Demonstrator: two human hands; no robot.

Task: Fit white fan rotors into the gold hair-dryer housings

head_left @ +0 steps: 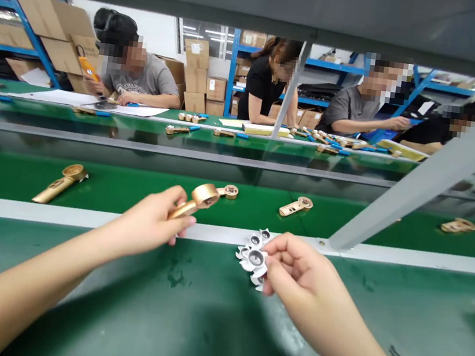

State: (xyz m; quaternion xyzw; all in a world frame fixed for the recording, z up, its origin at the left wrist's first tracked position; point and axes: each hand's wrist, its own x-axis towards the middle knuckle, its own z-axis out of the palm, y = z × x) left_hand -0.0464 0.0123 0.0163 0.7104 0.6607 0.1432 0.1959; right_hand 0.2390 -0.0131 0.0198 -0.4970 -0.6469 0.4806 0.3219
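Observation:
My left hand (162, 215) is closed around the handle of a gold handheld fan body (205, 196), its round ring pointing away to the right. My right hand (296, 267) pinches several small silver-white fan blades (255, 258) by their edges; they overlap in a loose bunch with dark hubs. Both hands are above the near edge of the green bench (167, 309), apart from each other. Just past my left hand's fan body lies another gold fan part (230, 191) on the green belt, its handle partly hidden.
More gold fan parts lie along the green belt (254, 212): one at left (58, 185), one at centre right (296, 207), one at far right (459, 225). A slanted grey post (422, 167) stands at right. Several co-workers (146, 75) sit across, before shelves and cartons.

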